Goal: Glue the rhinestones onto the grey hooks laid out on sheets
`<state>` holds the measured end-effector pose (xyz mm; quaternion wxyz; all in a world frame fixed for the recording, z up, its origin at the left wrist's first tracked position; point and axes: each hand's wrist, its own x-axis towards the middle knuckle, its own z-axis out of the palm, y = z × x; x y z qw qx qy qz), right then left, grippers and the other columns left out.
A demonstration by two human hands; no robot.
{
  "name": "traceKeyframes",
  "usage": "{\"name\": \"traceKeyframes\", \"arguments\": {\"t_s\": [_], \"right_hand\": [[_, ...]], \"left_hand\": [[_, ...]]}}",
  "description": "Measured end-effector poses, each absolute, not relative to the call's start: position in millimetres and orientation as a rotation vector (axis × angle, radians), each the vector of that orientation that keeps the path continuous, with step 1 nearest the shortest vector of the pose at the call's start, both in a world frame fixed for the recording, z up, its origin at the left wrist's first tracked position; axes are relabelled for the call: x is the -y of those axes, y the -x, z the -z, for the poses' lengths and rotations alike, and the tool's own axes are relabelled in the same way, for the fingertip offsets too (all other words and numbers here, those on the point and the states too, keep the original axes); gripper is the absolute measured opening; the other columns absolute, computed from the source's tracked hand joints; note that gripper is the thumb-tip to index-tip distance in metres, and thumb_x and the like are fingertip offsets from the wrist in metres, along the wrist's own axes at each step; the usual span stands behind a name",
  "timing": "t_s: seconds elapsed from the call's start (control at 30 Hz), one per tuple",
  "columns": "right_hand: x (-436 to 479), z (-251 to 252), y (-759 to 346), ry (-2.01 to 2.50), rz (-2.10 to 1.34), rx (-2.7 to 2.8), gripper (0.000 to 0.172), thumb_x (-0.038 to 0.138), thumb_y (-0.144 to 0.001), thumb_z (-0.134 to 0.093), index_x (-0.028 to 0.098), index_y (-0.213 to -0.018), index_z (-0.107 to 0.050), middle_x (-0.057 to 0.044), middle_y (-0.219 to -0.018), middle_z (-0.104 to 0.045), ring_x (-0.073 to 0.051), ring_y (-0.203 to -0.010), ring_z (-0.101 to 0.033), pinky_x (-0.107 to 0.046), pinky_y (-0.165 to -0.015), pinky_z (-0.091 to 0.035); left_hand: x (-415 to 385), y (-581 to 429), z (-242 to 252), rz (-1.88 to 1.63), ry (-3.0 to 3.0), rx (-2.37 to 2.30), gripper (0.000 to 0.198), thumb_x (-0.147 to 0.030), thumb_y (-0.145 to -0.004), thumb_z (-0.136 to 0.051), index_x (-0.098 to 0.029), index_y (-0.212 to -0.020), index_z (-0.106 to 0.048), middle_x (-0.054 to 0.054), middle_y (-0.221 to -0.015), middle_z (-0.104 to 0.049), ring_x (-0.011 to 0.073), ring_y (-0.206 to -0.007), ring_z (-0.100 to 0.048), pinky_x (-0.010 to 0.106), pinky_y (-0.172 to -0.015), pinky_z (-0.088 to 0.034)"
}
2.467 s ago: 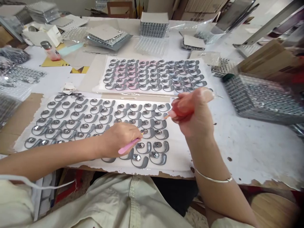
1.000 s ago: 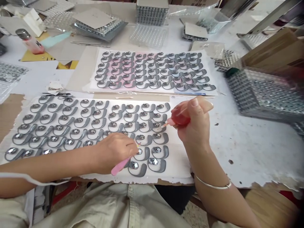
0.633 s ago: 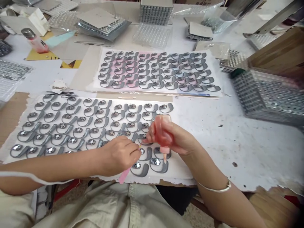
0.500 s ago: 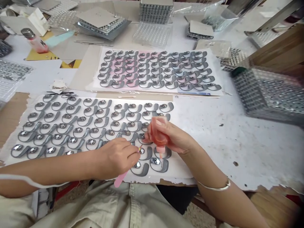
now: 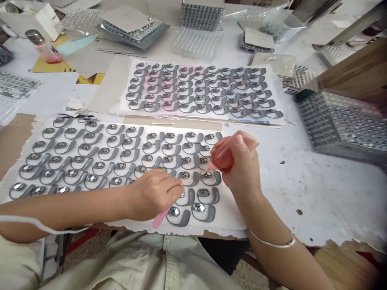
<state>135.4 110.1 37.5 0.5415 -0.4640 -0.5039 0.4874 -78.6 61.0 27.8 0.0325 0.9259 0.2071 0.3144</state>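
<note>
My right hand (image 5: 246, 171) is wrapped round a small squeeze bottle (image 5: 225, 155) of pink-red liquid. The bottle lies tilted, its narrow nozzle pointing down-left at a grey curved band (image 5: 216, 178) with a round jewelled piece. Whether the tip touches that piece, I cannot tell. In my left hand (image 5: 155, 193) is a slim pink tool (image 5: 161, 218) with a flat handle end and a yellowish tip near the jewelled pieces; its middle is hidden by the fingers. Rows of such grey bands cover the white sheet (image 5: 232, 219) under both hands, some hidden by my left forearm.
Behind lies a second sheet (image 5: 123, 105) with rows of similar bands. Clear trays with small shiny parts (image 5: 338, 125) stand stacked at the right, beside a cardboard box (image 5: 356, 68). A capped bottle (image 5: 45, 50) stands back left; a clear blister tray (image 5: 196, 43) lies at the back.
My right hand has moved up and right, tipping the bottle from nozzle-down to nearly sideways. My left hand, with the pink tool, has shifted slightly right and up.
</note>
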Motion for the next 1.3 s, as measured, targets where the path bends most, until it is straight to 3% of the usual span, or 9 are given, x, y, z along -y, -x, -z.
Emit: {"name": "traceKeyframes", "arguments": {"t_s": [0.2,0.33,0.6,0.8,1.13,1.3], "right_hand": [[-106.1,-30.1,-128.1,1.105,-0.989,1.267,0.044,0.057,-0.082,-0.064,0.025,-0.057,-0.048,0.002,-0.047,-0.042,-0.015,-0.045,-0.049,-0.032,-0.04,-0.04],[-101.0,-25.8,-123.5,1.083,-0.886,1.339,0.042,0.055,-0.083,-0.064,0.023,-0.059,-0.052,0.0,-0.053,-0.05,-0.017,-0.057,-0.057,-0.031,-0.046,-0.045],[-95.0,-21.9,-115.8,1.067,-0.844,1.481,0.032,0.049,-0.082,-0.067,0.022,-0.067,-0.06,0.0,-0.063,-0.059,-0.015,-0.059,-0.057,-0.033,-0.056,-0.048],[-95.0,-20.1,-115.7,1.075,-0.852,1.544,0.032,0.046,-0.083,-0.067,0.022,-0.065,-0.059,0.0,-0.062,-0.059,-0.016,-0.062,-0.057,-0.035,-0.061,-0.047],[-94.6,-19.8,-112.2,1.061,-0.881,1.584,0.036,0.043,-0.084,-0.067,0.021,-0.058,-0.057,-0.001,-0.059,-0.058,-0.015,-0.059,-0.056,-0.032,-0.056,-0.046],[-93.9,-20.4,-111.6,1.003,-0.864,1.561,0.028,0.039,-0.084,-0.069,0.022,-0.065,-0.059,0.001,-0.056,-0.057,-0.014,-0.055,-0.056,-0.03,-0.053,-0.045]], "left_hand": [[-60.4,77.4,-26.9,-0.93,-2.881,-0.666,0.02,-0.001,-0.089,-0.047,-0.009,-0.077,-0.06,0.012,-0.078,-0.071,0.0166,-0.069,-0.066,0.028,-0.061,-0.056],[-57.9,75.6,-25.8,-0.918,-2.945,-0.678,0.02,-0.001,-0.088,-0.05,-0.01,-0.072,-0.059,0.012,-0.076,-0.069,0.0166,-0.067,-0.063,0.027,-0.058,-0.053],[-53.4,71.5,-18.9,-0.876,-3.012,-0.649,0.02,-0.001,-0.081,-0.055,-0.012,-0.065,-0.058,0.01,-0.066,-0.066,0.0172,-0.058,-0.057,0.029,-0.05,-0.047],[-51.6,71.0,-18.9,-0.861,-3.085,-0.588,0.017,0.0,-0.08,-0.057,-0.011,-0.067,-0.057,0.01,-0.063,-0.064,0.0174,-0.056,-0.058,0.03,-0.051,-0.05],[-51.3,69.7,-19.1,-0.9,-3.069,-0.597,0.02,0.001,-0.078,-0.056,-0.012,-0.062,-0.056,0.011,-0.062,-0.065,0.0174,-0.053,-0.057,0.03,-0.048,-0.049],[-51.2,68.5,-18.3,-0.935,-3.058,-0.608,0.022,0.001,-0.073,-0.058,-0.014,-0.058,-0.053,0.009,-0.059,-0.063,0.017,-0.05,-0.055,0.03,-0.046,-0.046]]}}
